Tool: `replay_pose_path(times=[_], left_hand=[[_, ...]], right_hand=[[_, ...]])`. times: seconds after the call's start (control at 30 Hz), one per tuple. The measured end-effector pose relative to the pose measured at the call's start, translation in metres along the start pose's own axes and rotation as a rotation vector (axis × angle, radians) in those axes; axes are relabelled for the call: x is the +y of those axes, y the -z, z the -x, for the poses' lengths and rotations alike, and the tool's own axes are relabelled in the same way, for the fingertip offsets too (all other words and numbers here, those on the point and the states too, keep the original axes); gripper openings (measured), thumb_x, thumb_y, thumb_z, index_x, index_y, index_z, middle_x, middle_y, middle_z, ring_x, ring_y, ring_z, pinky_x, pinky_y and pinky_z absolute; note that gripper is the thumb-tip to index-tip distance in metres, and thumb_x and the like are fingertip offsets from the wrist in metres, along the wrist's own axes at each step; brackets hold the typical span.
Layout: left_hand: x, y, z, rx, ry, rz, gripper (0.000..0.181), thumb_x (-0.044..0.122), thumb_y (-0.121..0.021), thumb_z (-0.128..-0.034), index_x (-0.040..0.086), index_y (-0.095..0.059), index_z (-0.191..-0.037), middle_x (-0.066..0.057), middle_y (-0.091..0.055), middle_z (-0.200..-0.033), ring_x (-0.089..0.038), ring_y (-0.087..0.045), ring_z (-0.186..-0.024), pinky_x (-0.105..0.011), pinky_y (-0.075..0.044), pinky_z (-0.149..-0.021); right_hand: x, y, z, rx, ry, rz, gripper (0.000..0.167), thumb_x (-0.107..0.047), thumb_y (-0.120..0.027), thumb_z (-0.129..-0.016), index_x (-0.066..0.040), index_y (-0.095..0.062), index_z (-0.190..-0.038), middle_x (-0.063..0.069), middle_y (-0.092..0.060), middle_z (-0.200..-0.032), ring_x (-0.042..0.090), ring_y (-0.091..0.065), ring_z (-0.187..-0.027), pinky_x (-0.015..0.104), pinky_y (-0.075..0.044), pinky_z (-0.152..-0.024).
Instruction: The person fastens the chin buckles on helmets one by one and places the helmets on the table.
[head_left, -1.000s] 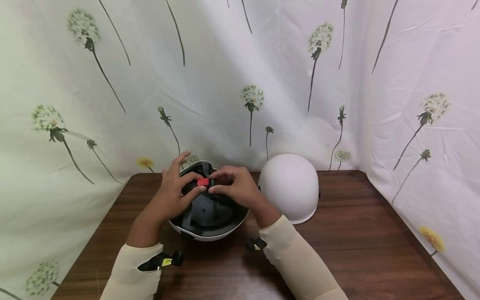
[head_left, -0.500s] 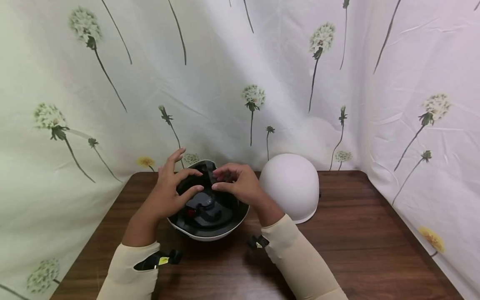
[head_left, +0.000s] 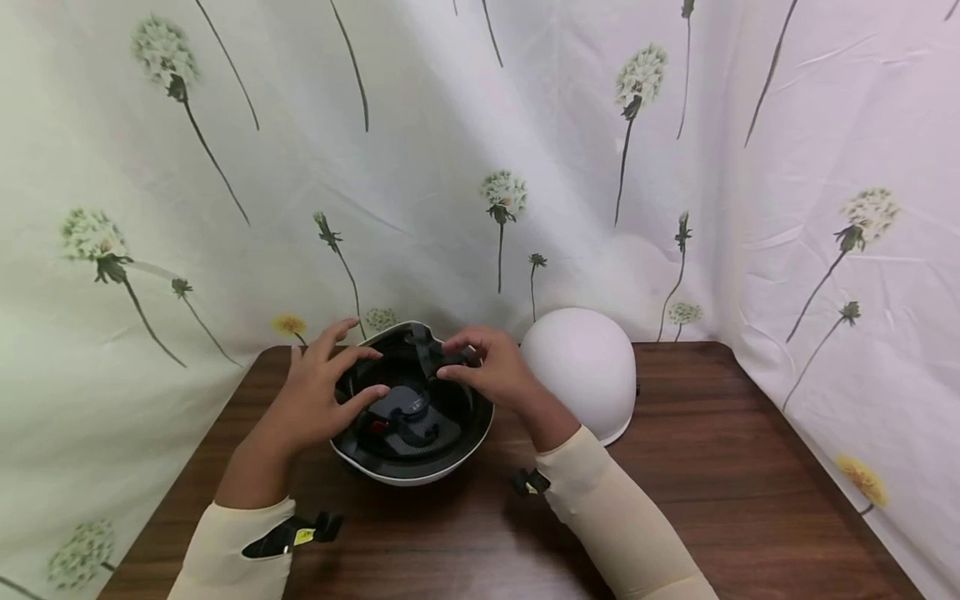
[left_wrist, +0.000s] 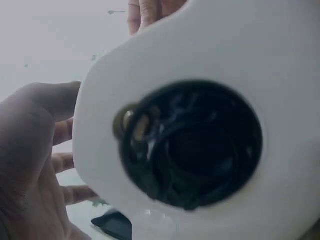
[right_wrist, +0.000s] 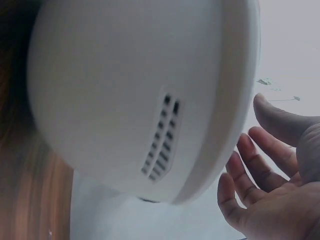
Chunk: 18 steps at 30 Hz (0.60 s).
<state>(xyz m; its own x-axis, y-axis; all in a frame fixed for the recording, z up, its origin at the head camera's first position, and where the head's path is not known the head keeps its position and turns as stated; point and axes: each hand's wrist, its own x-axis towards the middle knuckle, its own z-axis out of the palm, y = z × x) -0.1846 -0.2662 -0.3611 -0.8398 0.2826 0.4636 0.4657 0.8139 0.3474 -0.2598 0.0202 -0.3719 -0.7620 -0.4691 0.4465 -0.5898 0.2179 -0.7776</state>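
An upturned white helmet (head_left: 412, 481) with a black lining rests on the table; a red buckle piece (head_left: 380, 426) lies inside it, towards the left. My left hand (head_left: 307, 400) is over the left rim, thumb and fingers spread with nothing between them. Above the right part of the opening is my right hand (head_left: 495, 367), thumb and fingers apart, close beside a black strap (head_left: 425, 354); whether they touch it is unclear. The left wrist view shows a round dark dial (left_wrist: 192, 145) on the white shell. Slotted vents (right_wrist: 161, 137) mark the shell in the right wrist view.
A second white helmet (head_left: 577, 367), dome up, stands just right of the first, near the back edge of the brown wooden table (head_left: 705, 467). Behind and beside the table hangs a pale cloth (head_left: 435, 233) printed with dandelions.
Both hands held the buckle earlier. The red piece has dropped to the left inside the helmet, and the hands have moved apart, left hand leftward and right hand slightly rightward.
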Motion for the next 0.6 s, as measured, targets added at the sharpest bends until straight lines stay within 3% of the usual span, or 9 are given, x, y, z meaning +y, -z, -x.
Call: replay_pose_path(times=[0.13, 0.37, 0.6], left_hand=[[0.000, 0.002, 0.002, -0.065, 0.039, -0.050, 0.048, 0.039, -0.084, -0.0971, 0.015, -0.071, -0.137, -0.024, -0.035, -0.172, -0.053, -0.038, -0.154, -0.097, -0.009, -0.112], [0.002, 0.002, 0.007, -0.149, 0.104, -0.132, 0.063, 0.054, -0.077, -0.0989, 0.017, -0.064, -0.148, -0.022, -0.034, -0.173, -0.053, -0.033, -0.158, -0.097, -0.012, -0.113], [0.002, 0.000, 0.015, -0.209, 0.169, -0.173, 0.086, 0.067, -0.072, -0.0969, 0.012, -0.053, -0.160, -0.025, -0.033, -0.174, -0.054, -0.032, -0.159, -0.094, -0.016, -0.115]], right_hand=[[0.006, 0.001, 0.003, 0.007, 0.019, 0.036, 0.029, -0.008, -0.090, -0.090, -0.001, -0.081, -0.116, 0.018, -0.077, -0.124, 0.036, -0.069, -0.118, 0.062, -0.057, -0.095], [0.017, 0.000, 0.007, 0.011, 0.024, 0.072, 0.039, -0.007, -0.090, -0.089, 0.006, -0.076, -0.122, 0.021, -0.070, -0.133, 0.038, -0.065, -0.130, 0.055, -0.055, -0.114], [0.027, -0.003, 0.016, -0.002, -0.075, 0.174, 0.059, -0.022, -0.089, -0.094, -0.004, -0.066, -0.145, 0.020, -0.051, -0.161, 0.040, -0.049, -0.152, 0.062, -0.044, -0.123]])
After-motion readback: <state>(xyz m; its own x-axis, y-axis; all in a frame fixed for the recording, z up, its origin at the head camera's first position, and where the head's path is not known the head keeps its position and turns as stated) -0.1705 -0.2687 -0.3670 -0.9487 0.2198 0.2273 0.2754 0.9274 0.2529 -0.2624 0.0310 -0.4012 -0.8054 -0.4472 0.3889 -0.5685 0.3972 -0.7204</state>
